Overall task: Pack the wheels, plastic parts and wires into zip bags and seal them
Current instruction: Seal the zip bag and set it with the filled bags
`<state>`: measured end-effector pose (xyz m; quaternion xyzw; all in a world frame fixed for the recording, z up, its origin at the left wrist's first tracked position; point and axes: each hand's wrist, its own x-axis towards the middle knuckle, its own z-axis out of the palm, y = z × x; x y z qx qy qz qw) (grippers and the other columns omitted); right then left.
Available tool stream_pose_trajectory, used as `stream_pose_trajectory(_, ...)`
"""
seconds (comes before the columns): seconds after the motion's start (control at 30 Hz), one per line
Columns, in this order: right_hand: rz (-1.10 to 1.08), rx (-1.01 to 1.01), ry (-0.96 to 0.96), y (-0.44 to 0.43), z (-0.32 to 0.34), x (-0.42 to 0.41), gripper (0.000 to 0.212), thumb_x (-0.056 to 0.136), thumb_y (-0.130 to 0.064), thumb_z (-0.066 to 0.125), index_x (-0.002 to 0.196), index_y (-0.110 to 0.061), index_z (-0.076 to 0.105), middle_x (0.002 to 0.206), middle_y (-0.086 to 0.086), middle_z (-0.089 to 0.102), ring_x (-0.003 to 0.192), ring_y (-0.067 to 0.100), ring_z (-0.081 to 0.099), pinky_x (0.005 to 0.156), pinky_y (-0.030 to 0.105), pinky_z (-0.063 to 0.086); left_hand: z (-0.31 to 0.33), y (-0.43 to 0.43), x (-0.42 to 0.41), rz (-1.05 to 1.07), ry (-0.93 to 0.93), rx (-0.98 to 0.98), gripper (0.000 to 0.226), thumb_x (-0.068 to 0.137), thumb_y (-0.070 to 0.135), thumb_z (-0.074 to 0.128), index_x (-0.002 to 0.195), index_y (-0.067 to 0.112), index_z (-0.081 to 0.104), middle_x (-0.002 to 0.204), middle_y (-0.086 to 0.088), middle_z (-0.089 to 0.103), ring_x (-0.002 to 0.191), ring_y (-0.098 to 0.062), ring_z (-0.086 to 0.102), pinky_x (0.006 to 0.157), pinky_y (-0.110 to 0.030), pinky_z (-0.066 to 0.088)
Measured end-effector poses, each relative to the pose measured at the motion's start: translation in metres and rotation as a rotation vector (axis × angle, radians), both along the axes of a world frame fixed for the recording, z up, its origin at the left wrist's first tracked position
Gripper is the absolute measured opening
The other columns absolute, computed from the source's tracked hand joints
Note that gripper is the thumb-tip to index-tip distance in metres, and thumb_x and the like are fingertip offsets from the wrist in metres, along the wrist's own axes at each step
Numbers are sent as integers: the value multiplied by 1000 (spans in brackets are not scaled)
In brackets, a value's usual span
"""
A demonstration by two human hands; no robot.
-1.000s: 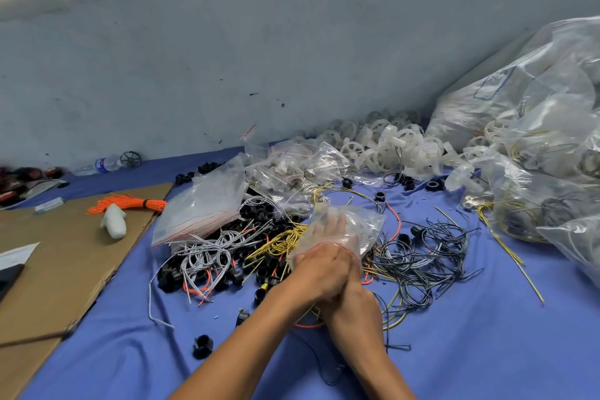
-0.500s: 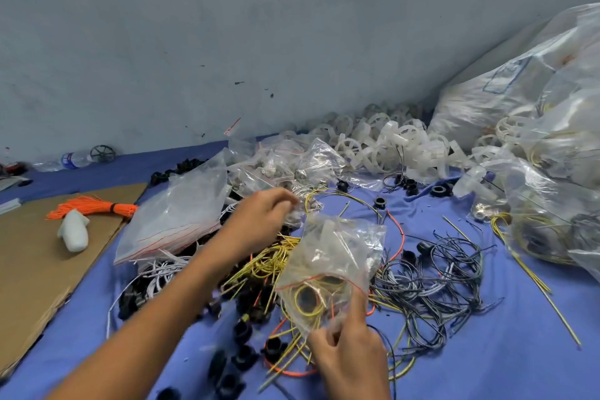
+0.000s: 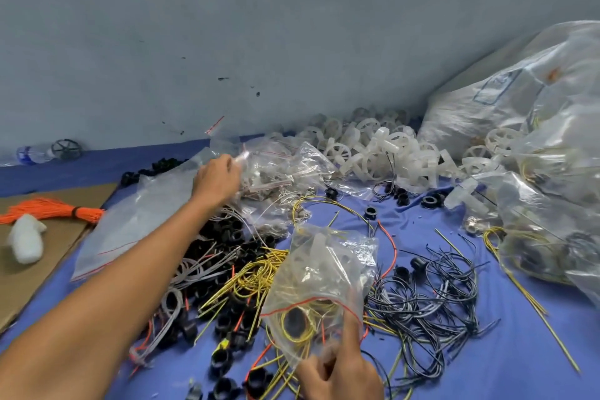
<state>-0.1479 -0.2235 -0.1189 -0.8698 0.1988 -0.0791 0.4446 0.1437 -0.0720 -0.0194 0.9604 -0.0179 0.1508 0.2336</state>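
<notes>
My right hand (image 3: 341, 370) pinches the lower edge of a filled zip bag (image 3: 324, 282) that holds a white plastic part, a black wheel and coiled yellow wire. My left hand (image 3: 216, 180) reaches far forward and pinches a small clear zip bag (image 3: 227, 143) with a red strip in the heap of empty bags (image 3: 279, 169). Loose yellow wires (image 3: 250, 279), black wires (image 3: 431, 308), grey wires (image 3: 181, 279) and black wheels (image 3: 227, 331) lie on the blue cloth (image 3: 487, 377). White plastic wheels (image 3: 373, 149) are piled by the wall.
Large clear sacks (image 3: 535, 146) of parts fill the right side. A big flat zip bag (image 3: 136, 224) lies left of my arm. Brown cardboard (image 3: 39, 273) at the left carries an orange wire bundle (image 3: 48, 209) and a white object (image 3: 26, 240). A water bottle (image 3: 32, 153) lies by the wall.
My hands parted: the left one left the filled bag and stretched forward to the heap of empty bags, taking hold of one. My right hand keeps the filled bag, now nearer me.
</notes>
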Motion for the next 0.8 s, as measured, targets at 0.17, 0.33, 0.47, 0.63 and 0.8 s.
stream_pose_trajectory(0.17, 123, 58, -112, -7, 7, -6, 104, 73, -31, 65, 152, -42, -1, 70, -30, 58, 60, 2, 56, 57, 12, 42, 66, 24, -77, -212, 451, -922, 24, 107, 33, 37, 113, 13, 49, 121, -15, 63, 98, -34, 65, 79, -46, 57)
stream_pose_trajectory(0.33, 119, 57, -210, -5, 5, -13, 86, 75, -23, 65, 148, -35, 20, 66, -14, 60, 56, 7, 56, 53, 27, 43, 94, 51, -180, -378, 607, -883, 34, 106, 31, 41, 122, 6, 58, 93, -16, 75, 70, -23, 73, 51, -26, 57)
stream_pose_trajectory(0.47, 106, 37, -245, -4, 2, -14, 79, 76, -25, 64, 140, -38, 21, 60, -12, 58, 55, 7, 54, 56, 36, 46, 80, 35, -249, -356, 866, -758, 35, 102, 24, 48, 87, 8, 76, 80, -18, 73, 58, -19, 70, 42, -22, 51)
stream_pose_trajectory(0.63, 125, -21, -265, -6, -3, -14, 76, 85, -35, 66, 144, -33, 17, 69, -9, 58, 67, 24, 62, 58, 37, 44, 34, -18, -278, -164, 1046, -1112, 23, 107, 12, 35, 105, -4, 51, 83, -27, 70, 81, -30, 72, 76, -34, 60)
stream_pose_trajectory(0.8, 60, -19, -286, -4, -5, -11, 70, 82, -34, 63, 143, -40, 29, 73, -5, 65, 76, 27, 64, 58, 34, 38, 13, -68, -259, -124, 803, -1506, 26, 104, 6, 36, 108, -2, 60, 101, -23, 66, 87, -26, 63, 75, -38, 58)
